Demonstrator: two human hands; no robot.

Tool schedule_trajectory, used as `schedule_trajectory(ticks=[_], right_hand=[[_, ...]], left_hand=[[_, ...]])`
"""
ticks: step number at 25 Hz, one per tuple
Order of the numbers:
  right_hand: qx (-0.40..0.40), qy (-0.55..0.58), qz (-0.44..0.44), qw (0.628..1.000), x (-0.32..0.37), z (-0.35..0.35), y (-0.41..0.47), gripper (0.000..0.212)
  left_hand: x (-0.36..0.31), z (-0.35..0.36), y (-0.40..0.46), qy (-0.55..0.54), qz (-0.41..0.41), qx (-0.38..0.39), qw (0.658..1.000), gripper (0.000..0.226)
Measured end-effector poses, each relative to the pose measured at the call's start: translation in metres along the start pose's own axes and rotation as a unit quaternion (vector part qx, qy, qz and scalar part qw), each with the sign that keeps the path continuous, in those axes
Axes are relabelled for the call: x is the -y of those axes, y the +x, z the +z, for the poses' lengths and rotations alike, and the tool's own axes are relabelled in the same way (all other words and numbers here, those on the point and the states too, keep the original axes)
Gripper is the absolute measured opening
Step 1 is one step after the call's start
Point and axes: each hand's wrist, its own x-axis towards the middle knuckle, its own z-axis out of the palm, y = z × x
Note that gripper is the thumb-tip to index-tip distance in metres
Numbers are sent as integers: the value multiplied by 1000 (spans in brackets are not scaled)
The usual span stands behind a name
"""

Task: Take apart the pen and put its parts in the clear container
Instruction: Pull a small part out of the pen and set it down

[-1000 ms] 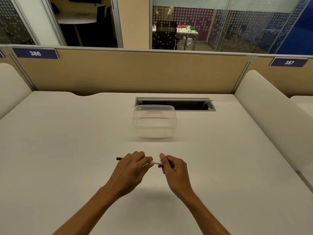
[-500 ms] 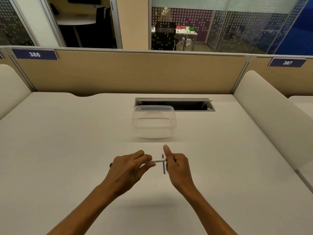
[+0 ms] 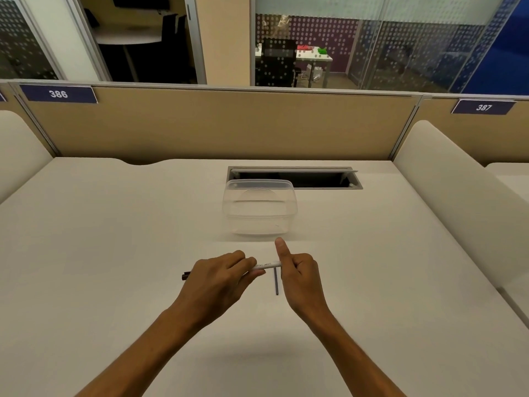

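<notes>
- Two pieces now where a second ago the pen read as one: the white pen barrel (image 3: 264,266) lies level between the hands, just in front of the clear container (image 3: 260,207), and a thin dark refill (image 3: 276,285) hangs below the barrel's right end, pointing down toward the table (image 3: 114,253).
- The left hand (image 3: 217,277) has its fingers curled round the barrel; a dark tip (image 3: 186,275) sticks out past its far side.
- The right hand (image 3: 300,277) grips the refill's top, fingers closed, thumb lifted toward the container.
- Since half a second ago the hands have barely shifted, so the pull-out looks finished.
- Judged from this, dismantling has begun; the container, beside the table's open cable slot (image 3: 294,179), holds no parts yet.
</notes>
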Motion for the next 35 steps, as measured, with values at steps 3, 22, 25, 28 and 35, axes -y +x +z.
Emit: schedule_trajectory(ticks=[3,22,25,28,35], right_hand=[[-9,0,-43,999,3,-1,-1,59],[-51,-9,-274,960,45,-20,6,58],[10,18,-58,998,42,-14,8,55],[52,50,33,997,42,-13,10,47],[-38,68,-235,969,55,-16,6,56]], left_hand=[[1,-5,1,-33,-10,28,999,38],[-2,-55,32,-286,-96,91,949,32],[-5,-51,28,-41,-1,36,999,24],[-3,-43,28,59,68,-7,996,21],[-4,-61,37,-173,-6,28,984,37]])
